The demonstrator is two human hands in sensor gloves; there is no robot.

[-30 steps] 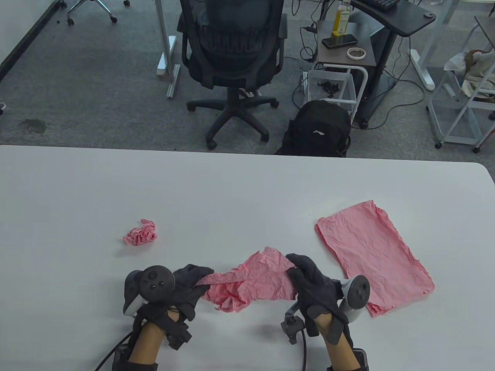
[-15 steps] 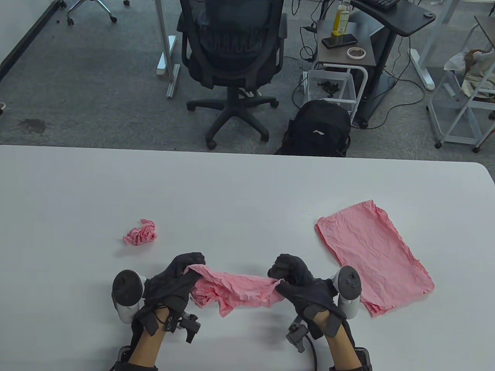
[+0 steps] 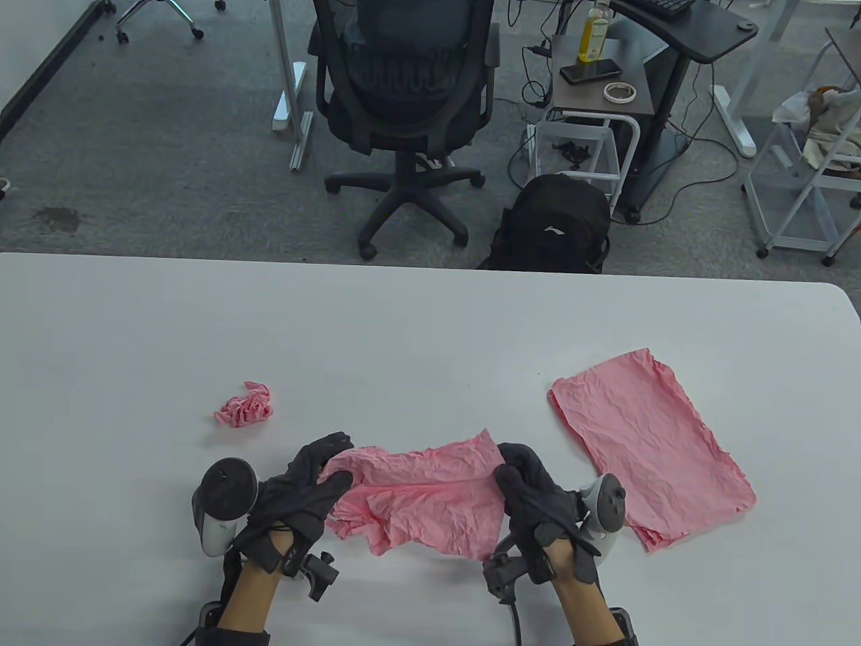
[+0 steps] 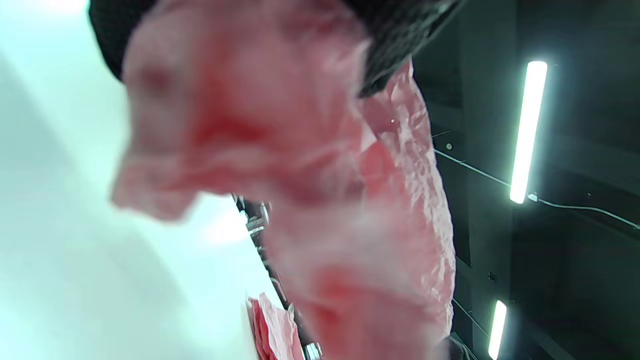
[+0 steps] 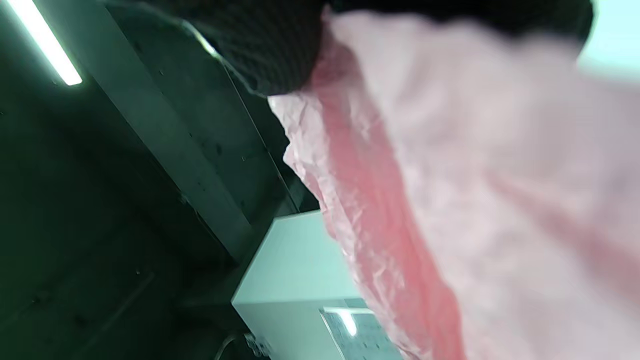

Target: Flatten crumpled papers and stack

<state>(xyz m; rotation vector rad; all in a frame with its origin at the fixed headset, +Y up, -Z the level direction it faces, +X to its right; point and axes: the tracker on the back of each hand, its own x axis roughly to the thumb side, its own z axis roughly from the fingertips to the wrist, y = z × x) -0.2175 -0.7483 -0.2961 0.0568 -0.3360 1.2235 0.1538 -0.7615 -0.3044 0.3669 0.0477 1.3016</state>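
Pink paper fills the space between your hands. Your left hand (image 3: 303, 488) pinches the sheet (image 3: 424, 494) at its left end, fingers curled over the upper corner. Your right hand (image 3: 535, 498) pinches the right edge of the same sheet, thumb and fingers closed on it. The sheet is spread partly open between the two grips, heavily creased, with its lower left part folded under and hanging toward the table (image 3: 403, 323).

In the left wrist view, the sheet (image 4: 325, 200) hangs close to the lens below the dark glove fingers (image 4: 400, 45); most of it is blurred. In the right wrist view, the sheet (image 5: 450, 200) runs down from the gloved fingers (image 5: 270, 50), also largely out of focus.

Outward from your left hand, a small ball (image 3: 245, 406) of crumpled pink paper lies on the table, well apart from the held sheet. Outward from your right hand, a flattened stack (image 3: 649, 444) lies on the table at an angle, just beside the right tracker (image 3: 605, 508).
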